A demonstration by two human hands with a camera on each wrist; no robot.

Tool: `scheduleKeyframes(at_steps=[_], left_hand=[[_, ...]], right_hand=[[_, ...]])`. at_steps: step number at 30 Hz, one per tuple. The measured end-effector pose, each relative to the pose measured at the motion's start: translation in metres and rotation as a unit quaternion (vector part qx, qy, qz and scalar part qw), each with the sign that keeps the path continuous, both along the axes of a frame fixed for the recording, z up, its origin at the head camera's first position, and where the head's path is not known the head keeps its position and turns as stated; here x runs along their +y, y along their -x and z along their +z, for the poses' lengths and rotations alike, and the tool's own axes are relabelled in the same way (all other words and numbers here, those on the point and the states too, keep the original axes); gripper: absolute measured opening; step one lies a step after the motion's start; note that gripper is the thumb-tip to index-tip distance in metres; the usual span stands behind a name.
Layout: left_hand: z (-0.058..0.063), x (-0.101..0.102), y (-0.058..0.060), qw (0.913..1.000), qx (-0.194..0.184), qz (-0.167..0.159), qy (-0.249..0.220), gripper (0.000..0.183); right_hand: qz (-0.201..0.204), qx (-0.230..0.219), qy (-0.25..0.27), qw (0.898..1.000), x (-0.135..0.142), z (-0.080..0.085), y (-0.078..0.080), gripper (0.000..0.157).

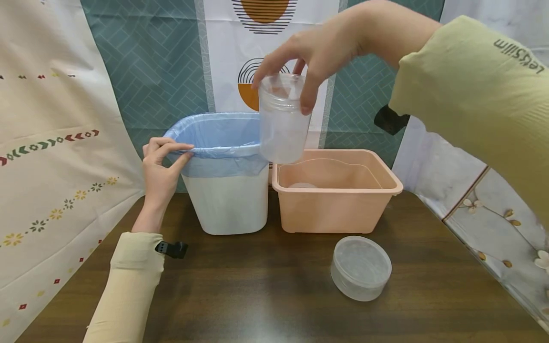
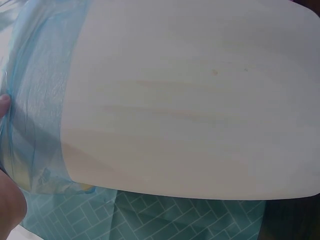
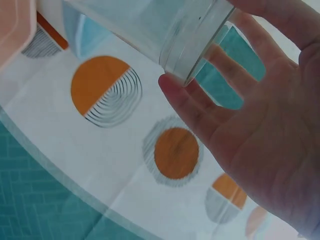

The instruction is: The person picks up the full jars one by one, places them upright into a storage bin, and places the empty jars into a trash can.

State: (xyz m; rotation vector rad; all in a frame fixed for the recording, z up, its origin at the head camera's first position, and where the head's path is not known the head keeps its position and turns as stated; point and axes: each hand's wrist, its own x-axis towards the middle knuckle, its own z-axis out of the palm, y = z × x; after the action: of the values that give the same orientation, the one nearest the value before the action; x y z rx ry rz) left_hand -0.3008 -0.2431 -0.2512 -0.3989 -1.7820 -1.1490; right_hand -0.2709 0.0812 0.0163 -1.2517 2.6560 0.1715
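Observation:
Held up by its rim, a clear plastic jar [image 1: 283,128] hangs from the fingers and thumb of my right hand [image 1: 319,55]. In the head view it overlaps the right edge of a white trash bin [image 1: 231,205], which has a blue plastic liner [image 1: 214,128] folded over its rim. My left hand [image 1: 163,164] pinches the bin's rim and liner at the left front corner. The right wrist view shows the jar's threaded neck [image 3: 187,45] between my fingers. In the left wrist view the bin's white side [image 2: 190,100] fills most of the picture.
A peach plastic tub [image 1: 330,209] stands right of the bin, with a pale translucent thing [image 1: 302,185] inside. In front of it on the dark wooden table [image 1: 240,286] sits a low round translucent container [image 1: 361,267]. Patterned cloth [image 1: 141,62] hangs behind and at both sides.

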Motion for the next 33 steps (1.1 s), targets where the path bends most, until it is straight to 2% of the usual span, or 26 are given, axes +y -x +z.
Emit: scheduleKeyframes(at_steps=[7,16,21,27,33], left_hand=[[0.002,0.001,0.000,1.0000,-0.002,-0.002,0.002,0.014],[0.001,0.001,-0.002,0.9999,-0.013,0.000,-0.004,0.014],[0.001,0.000,-0.003,0.9999,-0.014,0.002,-0.005,0.015],[0.001,0.000,-0.005,0.9998,-0.020,0.007,-0.005,0.015],[0.000,0.001,-0.007,0.9997,-0.024,0.009,-0.005,0.015]], right_hand=[[-0.031,0.050,0.030,0.998,-0.006,0.013,0.015,0.099],[-0.048,0.101,0.051,0.992,-0.032,0.008,0.025,0.094],[-0.045,0.108,0.061,0.991,-0.047,-0.002,0.031,0.090],[-0.028,0.111,0.049,0.992,-0.060,-0.023,0.040,0.087],[-0.014,0.083,0.042,0.996,-0.065,-0.042,0.048,0.087]])
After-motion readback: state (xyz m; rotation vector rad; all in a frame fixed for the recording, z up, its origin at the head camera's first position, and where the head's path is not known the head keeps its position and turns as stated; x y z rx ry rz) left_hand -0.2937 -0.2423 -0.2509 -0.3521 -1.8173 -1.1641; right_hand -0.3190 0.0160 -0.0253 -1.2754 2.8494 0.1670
